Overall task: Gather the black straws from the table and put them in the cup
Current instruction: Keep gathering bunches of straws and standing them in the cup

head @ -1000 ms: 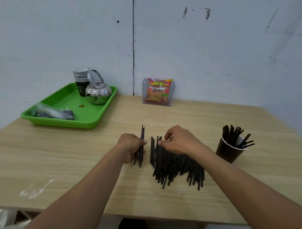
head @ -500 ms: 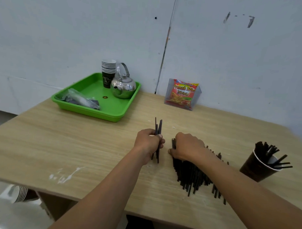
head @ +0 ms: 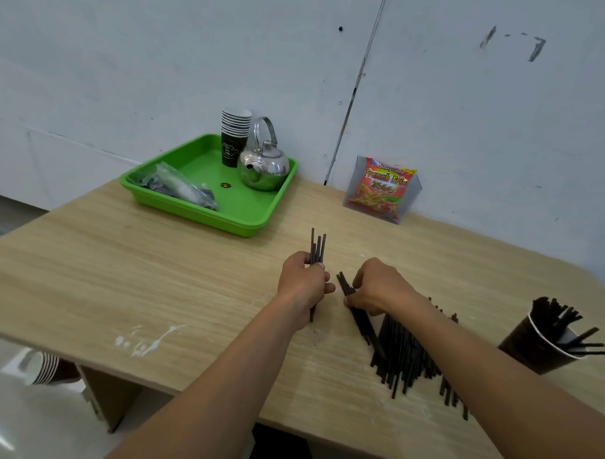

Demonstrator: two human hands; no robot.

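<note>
A small bundle of straws (head: 317, 250) is clamped in the left hand (head: 304, 287); a few more are pinched from the pile (head: 403, 349) on the surface (head: 155, 275) by the right hand (head: 378, 288). Some already stand in the cup (head: 537, 347) at right; most are left.

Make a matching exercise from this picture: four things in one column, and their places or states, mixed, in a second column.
1 steel kettle
2 snack packet
3 dark paper cup
4 left hand

A in a clear holder
B grips a bundle of black straws
C on the green tray
D far right, straws inside

Pairs: 1-C, 2-A, 3-D, 4-B
</note>
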